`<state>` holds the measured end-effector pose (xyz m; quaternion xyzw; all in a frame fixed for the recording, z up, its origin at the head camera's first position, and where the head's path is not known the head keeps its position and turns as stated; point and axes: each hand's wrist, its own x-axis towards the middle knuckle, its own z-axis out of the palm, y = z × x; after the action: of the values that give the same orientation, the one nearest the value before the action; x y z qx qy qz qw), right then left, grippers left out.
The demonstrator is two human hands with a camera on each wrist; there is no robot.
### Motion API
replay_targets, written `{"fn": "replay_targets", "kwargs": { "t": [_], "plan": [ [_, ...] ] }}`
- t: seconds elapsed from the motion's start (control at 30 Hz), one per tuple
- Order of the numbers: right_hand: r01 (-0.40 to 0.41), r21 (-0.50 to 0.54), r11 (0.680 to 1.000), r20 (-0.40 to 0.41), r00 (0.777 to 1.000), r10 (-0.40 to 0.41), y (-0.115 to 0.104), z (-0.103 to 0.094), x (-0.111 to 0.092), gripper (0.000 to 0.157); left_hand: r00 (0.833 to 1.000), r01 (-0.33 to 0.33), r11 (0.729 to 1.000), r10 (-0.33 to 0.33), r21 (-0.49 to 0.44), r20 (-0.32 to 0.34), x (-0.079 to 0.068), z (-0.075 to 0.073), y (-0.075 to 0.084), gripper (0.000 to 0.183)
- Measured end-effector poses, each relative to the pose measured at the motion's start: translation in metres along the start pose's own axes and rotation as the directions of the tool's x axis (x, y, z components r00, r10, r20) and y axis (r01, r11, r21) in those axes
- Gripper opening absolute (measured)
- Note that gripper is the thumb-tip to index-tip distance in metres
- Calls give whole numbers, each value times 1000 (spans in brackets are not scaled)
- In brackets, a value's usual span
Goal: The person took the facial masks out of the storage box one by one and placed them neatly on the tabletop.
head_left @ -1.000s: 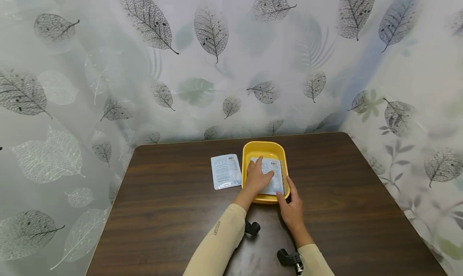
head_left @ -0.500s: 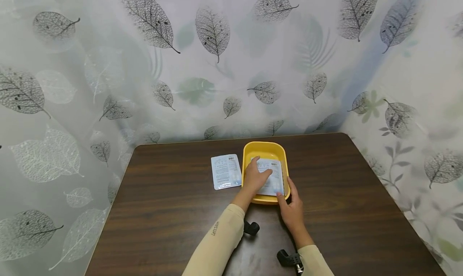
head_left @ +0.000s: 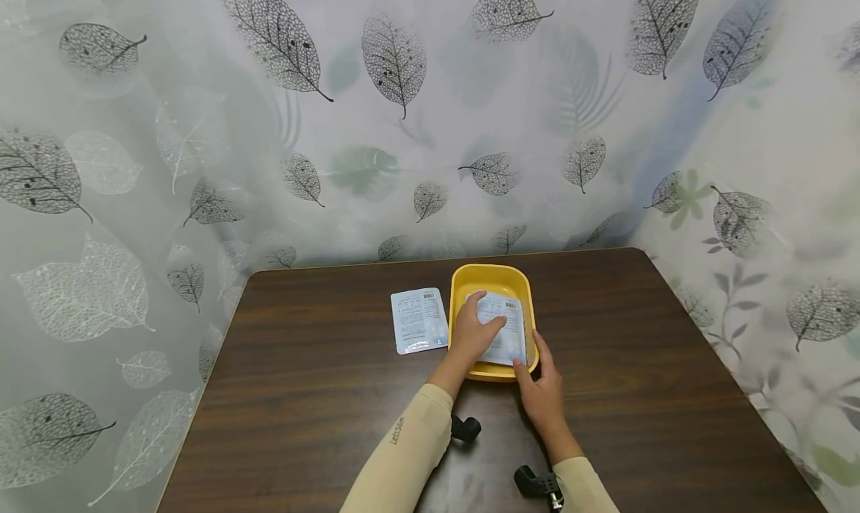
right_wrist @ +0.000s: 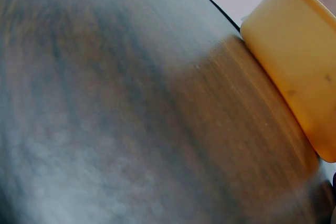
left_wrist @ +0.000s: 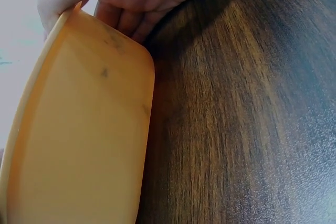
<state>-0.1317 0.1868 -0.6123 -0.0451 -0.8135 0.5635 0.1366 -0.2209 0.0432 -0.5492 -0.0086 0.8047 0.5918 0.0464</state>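
Observation:
A yellow plastic tray (head_left: 493,278) stands on the table with a pale blue-white printed flat pouch (head_left: 508,337) inside it. My left hand (head_left: 470,335) lies across the tray's left rim, thumb and a finger over the pouch. In the left wrist view, that hand's other fingers (left_wrist: 131,20) curl against the outside of the tray wall (left_wrist: 89,119). My right hand (head_left: 543,393) grips the near right corner, thumb at the rim and fingers along the outer right side. The right wrist view shows mainly the tray's outer wall (right_wrist: 299,56).
Just left of the tray, a second similar pouch (head_left: 419,320) lies flat on the dark wooden table (head_left: 322,393). Black wrist mounts (head_left: 534,480) sit at both wrists. A leaf-patterned curtain (head_left: 376,162) hangs behind the table and on both sides.
My left hand's thumb and finger have shifted slightly left over the pouch. The tray, both pouches and my right hand look the same.

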Motion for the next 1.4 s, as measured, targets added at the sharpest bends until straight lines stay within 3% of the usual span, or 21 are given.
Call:
{"fn": "replay_targets", "kwargs": {
  "t": [0.2, 0.37, 0.5, 0.73, 1.0, 1.17, 1.4],
  "plan": [
    [2, 6, 1000, -5, 1000, -2, -1, 0, 0, 65, 996, -85, 996, 86, -19, 12, -1, -2, -2, 65],
    [-7, 17, 1000, 4, 1000, 7, -6, -2, -1, 66, 989, -107, 990, 116, -94, 89, -5, -5, 0, 71],
    [-3, 10, 1000, 3, 1000, 3, -6, -2, -1, 67, 985, -105, 993, 111, -55, 131, -5, -6, 2, 70],
    [8, 0, 1000, -4, 1000, -8, -3, -1, 1, 67, 981, -142, 990, 141, -5, 131, -3, -5, 1, 75],
    [22, -8, 1000, -9, 1000, -22, -2, 0, 1, 66, 979, -95, 995, 90, 19, 183, -5, -5, 0, 76],
    [36, -12, 999, -2, 999, -36, -2, -1, 0, 65, 980, -112, 993, 104, 40, 171, -7, -5, 0, 76],
    [6, -13, 1000, 2, 1000, -5, -2, -1, 0, 66, 982, -149, 989, 150, -16, 111, -7, -6, 1, 75]
  ]
}}
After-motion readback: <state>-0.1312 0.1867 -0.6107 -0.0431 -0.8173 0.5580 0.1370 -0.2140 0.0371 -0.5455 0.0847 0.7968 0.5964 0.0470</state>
